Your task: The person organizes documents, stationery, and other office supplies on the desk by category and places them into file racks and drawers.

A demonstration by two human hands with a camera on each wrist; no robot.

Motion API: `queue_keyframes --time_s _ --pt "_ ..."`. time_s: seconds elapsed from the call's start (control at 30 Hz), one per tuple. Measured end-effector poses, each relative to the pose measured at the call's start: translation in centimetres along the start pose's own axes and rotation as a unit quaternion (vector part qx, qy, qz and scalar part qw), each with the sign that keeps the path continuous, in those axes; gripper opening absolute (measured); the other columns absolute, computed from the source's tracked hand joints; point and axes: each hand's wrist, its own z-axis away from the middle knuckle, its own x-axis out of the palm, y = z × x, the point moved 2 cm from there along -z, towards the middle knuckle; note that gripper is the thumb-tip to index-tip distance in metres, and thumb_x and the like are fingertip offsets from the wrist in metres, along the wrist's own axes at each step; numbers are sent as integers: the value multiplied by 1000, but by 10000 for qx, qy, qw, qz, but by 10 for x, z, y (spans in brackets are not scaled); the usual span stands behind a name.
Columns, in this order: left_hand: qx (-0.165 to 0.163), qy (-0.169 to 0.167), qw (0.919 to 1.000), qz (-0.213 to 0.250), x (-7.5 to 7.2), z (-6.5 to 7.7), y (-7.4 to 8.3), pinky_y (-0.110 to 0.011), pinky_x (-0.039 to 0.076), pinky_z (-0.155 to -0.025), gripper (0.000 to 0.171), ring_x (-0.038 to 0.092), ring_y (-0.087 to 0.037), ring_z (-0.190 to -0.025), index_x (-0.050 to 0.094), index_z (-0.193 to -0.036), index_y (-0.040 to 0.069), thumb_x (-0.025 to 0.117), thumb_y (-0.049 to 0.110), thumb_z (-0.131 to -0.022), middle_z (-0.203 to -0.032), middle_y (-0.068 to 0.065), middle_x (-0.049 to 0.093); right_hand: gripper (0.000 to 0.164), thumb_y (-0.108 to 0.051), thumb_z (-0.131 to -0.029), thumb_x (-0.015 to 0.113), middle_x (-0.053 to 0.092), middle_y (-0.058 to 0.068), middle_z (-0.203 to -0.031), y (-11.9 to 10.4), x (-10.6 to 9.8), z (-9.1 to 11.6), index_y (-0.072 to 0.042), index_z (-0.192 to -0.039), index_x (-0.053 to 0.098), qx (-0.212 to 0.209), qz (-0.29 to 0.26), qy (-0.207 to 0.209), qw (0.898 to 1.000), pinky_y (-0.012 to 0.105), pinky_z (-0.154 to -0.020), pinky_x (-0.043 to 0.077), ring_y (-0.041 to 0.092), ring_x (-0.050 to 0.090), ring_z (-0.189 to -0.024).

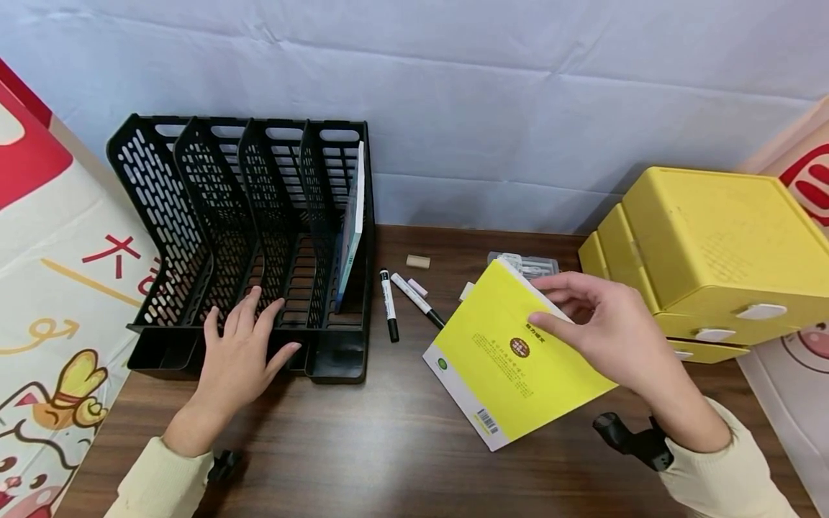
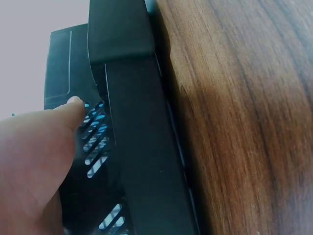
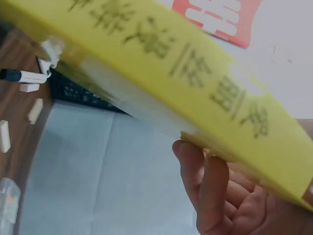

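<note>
The brown wood-grain worktop [image 1: 388, 446] carried a black file rack [image 1: 255, 187] at left; two markers [image 1: 389, 306] lay just beside it; yellow drawers [image 1: 725, 252] stood at right.

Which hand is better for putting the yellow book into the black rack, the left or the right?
Probably the right hand: it holds the yellow book. The left hand is nearer, at the front of the black rack, but holds no book; it might steady the rack instead.

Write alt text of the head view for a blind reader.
A person's right hand holds a yellow book above a wooden table; the left hand, fingers spread, is at the front of a black rack holding a thin book. Two markers lie beside the rack; at right stands a yellow drawer unit.
</note>
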Motion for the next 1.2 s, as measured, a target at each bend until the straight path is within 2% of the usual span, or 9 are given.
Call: queue_keyframes --time_s 0.07,0.17,0.33,0.5,0.63,0.77,0.93,1.07,1.2 --pt "24 41 10000 -5 -1 0 1 -77 19 -108 87 46 -50 -130 51 -143 4 23 74 -99 -151 -31 41 32 -16 -85 84 75 -3 -88 -5 1 0 -15 -116 73 -114 -12 -120 9999 23 -58 50 10 66 -69" --pt "65 98 9999 -4 -1 1 1 -77 20 -108 86 46 -50 -130 52 -143 4 24 73 -100 -151 -31 42 36 -15 -89 80 73 -2 -93 -9 0 1 -15 -124 69 -206 -166 -514 9983 26 -60 53 11 67 -74" --pt "81 104 9999 -15 -1 0 2 -77 19 -108 85 47 -50 -130 52 -144 4 25 72 -100 -151 -31 42 50 -14 -94 74 70 3 -106 -6 -3 9 -14 -141 57 -280 -737 -1178 9899 29 -65 57 13 66 -91" --pt "47 82 9999 -75 -1 0 1 -77 21 -107 87 47 -50 -129 52 -143 5 23 74 -99 -151 -31 42 57 -5 -96 69 64 13 -119 6 -2 20 -12 -149 48 -259 -1882 -1651 9678 36 -69 61 17 69 -99" --pt "14 16 10000 -35 0 0 1 -77 19 -108 88 46 -50 -130 51 -144 4 22 74 -99 -151 -31 41 70 5 -94 66 57 11 -133 16 -1 28 -14 -156 39 -511 -2496 -2015 9458 40 -69 62 21 70 -103" --pt "27 39 10000 -26 0 0 1 -77 19 -108 86 46 -50 -130 52 -143 4 23 73 -100 -151 -31 42 88 13 -91 64 49 5 -146 25 0 34 -13 -163 21 -979 -2663 -2445 9272 35 -76 60 22 67 -105" --pt "31 64 9999 -70 0 0 1 -77 21 -107 87 47 -49 -130 52 -143 4 22 74 -100 -150 -31 43 102 12 -87 68 33 3 -159 30 0 36 -15 -165 7 -1170 -2501 -2796 9196 30 -85 55 22 64 -109" --pt "30 40 10000 -73 0 -1 0 -78 22 -107 88 47 -50 -130 52 -143 4 22 74 -99 -151 -31 42 104 12 -88 67 24 8 -163 29 1 37 -14 -165 1 -1321 -2491 -2999 9114 31 -88 54 22 61 -116" --pt "40 47 10000 -73 0 -1 0 -78 21 -107 88 47 -50 -130 53 -142 3 22 74 -99 -150 -31 43 103 13 -89 65 15 10 -166 28 1 37 -13 -164 -1 -1392 -2420 -3085 9093 30 -89 53 21 58 -118"
